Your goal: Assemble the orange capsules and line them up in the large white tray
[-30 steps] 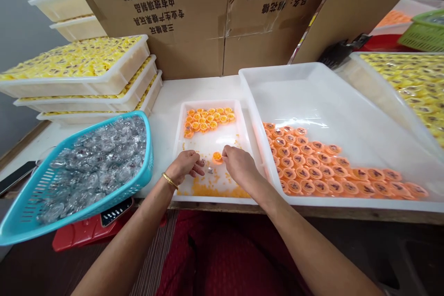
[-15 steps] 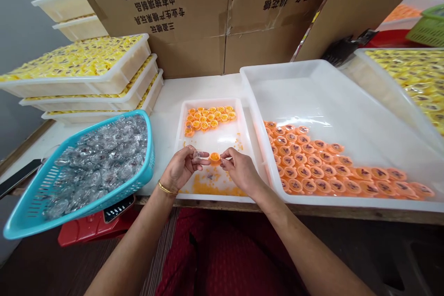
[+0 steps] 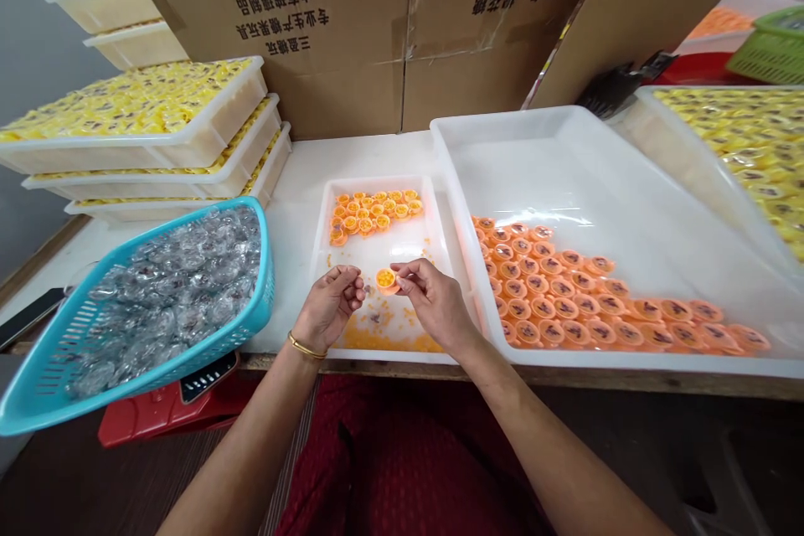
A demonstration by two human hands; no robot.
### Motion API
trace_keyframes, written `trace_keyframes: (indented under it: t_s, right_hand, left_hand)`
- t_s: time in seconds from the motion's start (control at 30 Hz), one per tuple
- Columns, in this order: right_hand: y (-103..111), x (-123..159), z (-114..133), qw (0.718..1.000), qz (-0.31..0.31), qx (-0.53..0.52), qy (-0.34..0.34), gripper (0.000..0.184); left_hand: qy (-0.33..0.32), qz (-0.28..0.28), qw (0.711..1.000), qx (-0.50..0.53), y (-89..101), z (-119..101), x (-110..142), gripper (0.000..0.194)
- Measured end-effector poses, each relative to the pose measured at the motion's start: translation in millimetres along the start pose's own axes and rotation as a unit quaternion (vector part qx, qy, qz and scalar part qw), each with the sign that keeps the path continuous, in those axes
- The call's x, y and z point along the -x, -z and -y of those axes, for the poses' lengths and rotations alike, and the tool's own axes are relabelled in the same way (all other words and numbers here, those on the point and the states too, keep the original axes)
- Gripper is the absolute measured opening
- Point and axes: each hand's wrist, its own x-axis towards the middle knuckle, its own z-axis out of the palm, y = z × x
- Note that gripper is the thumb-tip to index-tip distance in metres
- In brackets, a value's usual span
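Right hand point(image 3: 435, 296) pinches the orange cup point(image 3: 385, 279) by its side, mouth up, probably so yellow bits point(image 3: 384, 275) don't spill, over the small tray point(image 3: 405, 248) at the counter's point(image 3: 352, 152) front edge. Left hand point(image 3: 329, 303) beside, fingers curled; from here can't tell if holding anything.

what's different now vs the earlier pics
Since half a second ago, the left hand has drawn back left from the cup, its fingers curling in; whether it holds anything is unclear. The right hand still holds the cup, now tipped with its opening more toward the person. The small tray, large tray and basket stayed put.
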Motion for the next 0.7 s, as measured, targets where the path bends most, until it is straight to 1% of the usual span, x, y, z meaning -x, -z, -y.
trace_keyframes:
  t_s: [0.07, 0.13, 0.2, 0.23, 0.27, 0.3, 0.37, 0.4, 0.43, 0.47, 0.5, 0.6, 0.7]
  right_hand:
    - [0, 1, 1, 1.0, 0.0, 0.005, 0.014, 0.004]
    - [1, 1, 0, 1.0, 0.0, -0.002, 0.02, 0.005]
    - [2, 0, -2, 0.999, -0.011, -0.026, 0.019, 0.007]
    - [3, 0, -3, 0.999, -0.023, -0.042, 0.016, 0.008]
    - [4, -1, -4, 0.997, -0.04, -0.059, 0.012, 0.01]
    - [5, -2, -5, 0.996, -0.059, -0.072, 0.008, 0.012]
    - [7, -3, -6, 0.992, -0.089, -0.089, -0.002, 0.014]
    - [8, -4, -6, 0.991, -0.095, -0.092, -0.005, 0.015]
    - [8, -4, -5, 0.991, -0.094, -0.092, -0.006, 0.015]
    - [8, -4, -5, 0.992, -0.087, -0.091, -0.006, 0.016]
    - [8, -4, -5, 0.993, -0.077, -0.089, -0.006, 0.016]
    - [7, -3, -4, 0.995, -0.047, -0.087, -0.003, 0.015]
    - [6, -1, -3, 0.996, -0.022, -0.087, -0.005, 0.013]
  left_hand:
    - [0.002, 0.002, 1.0, -0.02, -1.2, 3, -1, 0.018]
    - [-0.005, -0.008, 0.998, -0.059, -1.8, 5, -4, 0.02]
    - [-0.03, -0.036, 0.989, -0.141, -1.0, 4, -6, 0.018]
    - [-0.051, -0.052, 0.975, -0.209, 0.2, 3, -6, 0.015]
    - [-0.075, -0.061, 0.95, -0.296, 1.9, 2, -5, 0.011]
    - [-0.097, -0.059, 0.911, -0.396, 4.0, 0, -3, 0.008]
    - [-0.123, -0.037, 0.803, -0.583, 8.7, -2, 2, 0.003]
    - [-0.124, -0.022, 0.752, -0.648, 10.8, -2, 6, 0.005]
    - [-0.12, -0.009, 0.715, -0.689, 12.4, -2, 9, 0.01]
    - [-0.114, 0.001, 0.696, -0.709, 13.3, -1, 12, 0.016]
    - [-0.108, 0.013, 0.693, -0.713, 13.5, 1, 13, 0.02]
    - [-0.099, 0.06, 0.709, -0.695, 10.4, 5, 11, 0.019]
    - [-0.101, 0.085, 0.721, -0.68, 7.7, 6, 6, 0.023]
